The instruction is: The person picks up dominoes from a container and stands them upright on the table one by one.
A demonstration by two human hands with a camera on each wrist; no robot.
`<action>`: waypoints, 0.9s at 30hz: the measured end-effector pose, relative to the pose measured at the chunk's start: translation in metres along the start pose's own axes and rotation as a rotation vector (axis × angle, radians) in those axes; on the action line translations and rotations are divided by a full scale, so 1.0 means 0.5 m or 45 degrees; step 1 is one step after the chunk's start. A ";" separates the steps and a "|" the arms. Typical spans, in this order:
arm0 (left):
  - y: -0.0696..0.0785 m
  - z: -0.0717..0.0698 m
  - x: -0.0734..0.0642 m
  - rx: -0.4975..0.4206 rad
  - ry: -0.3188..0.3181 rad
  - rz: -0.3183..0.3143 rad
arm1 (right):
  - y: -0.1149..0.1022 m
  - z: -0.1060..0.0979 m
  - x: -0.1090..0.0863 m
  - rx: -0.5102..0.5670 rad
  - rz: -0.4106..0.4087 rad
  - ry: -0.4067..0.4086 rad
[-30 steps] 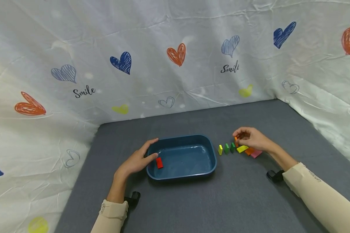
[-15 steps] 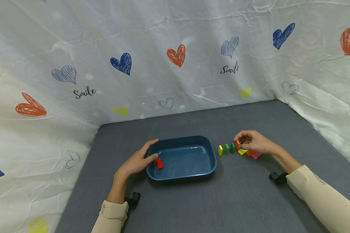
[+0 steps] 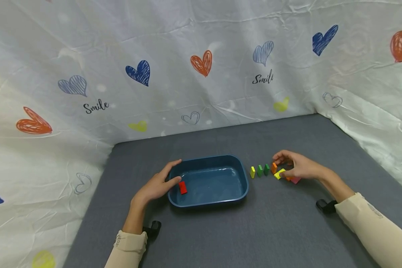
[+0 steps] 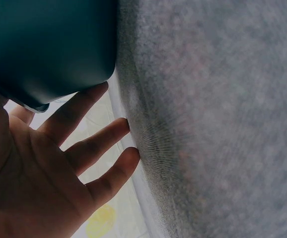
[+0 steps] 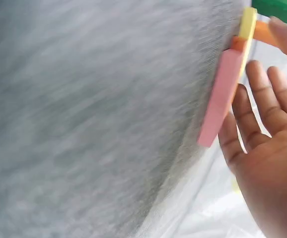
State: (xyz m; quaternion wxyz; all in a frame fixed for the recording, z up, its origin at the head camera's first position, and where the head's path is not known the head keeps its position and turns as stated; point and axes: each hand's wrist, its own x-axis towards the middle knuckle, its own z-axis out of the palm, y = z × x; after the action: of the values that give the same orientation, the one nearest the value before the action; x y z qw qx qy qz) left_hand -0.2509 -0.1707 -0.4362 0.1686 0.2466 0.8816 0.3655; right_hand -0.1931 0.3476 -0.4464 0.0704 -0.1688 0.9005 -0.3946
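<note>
My left hand rests at the left end of a blue tray, thumb over the rim and fingers outside. In the left wrist view, straight, spread fingers reach the tray's outer wall. A red domino lies inside by the thumb. My right hand hovers over loose dominoes, its thumb at a yellow domino and its fingers behind an upright orange domino. A pink domino lies under this hand. Left of the orange one stand a dark green domino, a green domino and another yellow domino.
A grey cloth covers the table. White curtains printed with hearts hang behind and at both sides. Another orange domino lies between the pink and yellow ones.
My right hand has let go of the orange domino, which now stands at the right end of the row. It has moved slightly right to the yellow domino. My left hand stays put.
</note>
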 end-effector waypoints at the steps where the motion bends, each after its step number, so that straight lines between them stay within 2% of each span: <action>1: 0.000 0.000 0.000 0.000 -0.001 0.001 | -0.001 -0.001 -0.004 -0.013 0.023 -0.011; 3: 0.001 0.000 -0.001 -0.001 0.000 -0.002 | -0.001 -0.001 -0.010 -0.043 0.041 -0.038; 9: 0.002 0.000 -0.001 -0.009 0.002 -0.023 | 0.001 -0.002 -0.026 -0.131 0.002 -0.054; 13: 0.002 0.002 0.000 0.003 -0.002 -0.023 | 0.005 -0.014 -0.041 -0.114 0.054 -0.069; 16: 0.002 0.003 0.001 0.002 -0.004 -0.022 | 0.011 -0.029 -0.054 -0.119 0.091 -0.042; 18: 0.002 0.003 0.001 0.004 -0.005 -0.015 | 0.014 -0.038 -0.060 -0.127 0.075 -0.005; 22: 0.002 0.003 0.000 -0.005 -0.005 -0.011 | 0.012 -0.047 -0.059 -0.043 0.045 0.083; 25: 0.002 0.002 -0.001 -0.007 -0.001 -0.014 | 0.007 -0.043 -0.048 0.078 0.052 0.141; 27: 0.002 0.002 -0.002 -0.012 0.004 -0.020 | 0.006 -0.037 -0.038 0.111 0.044 0.170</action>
State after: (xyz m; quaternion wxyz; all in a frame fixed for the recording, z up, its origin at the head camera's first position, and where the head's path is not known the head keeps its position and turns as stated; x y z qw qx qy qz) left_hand -0.2492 -0.1702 -0.4358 0.1713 0.2385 0.8819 0.3687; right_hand -0.1809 0.3689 -0.4360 0.0243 -0.1233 0.8879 -0.4425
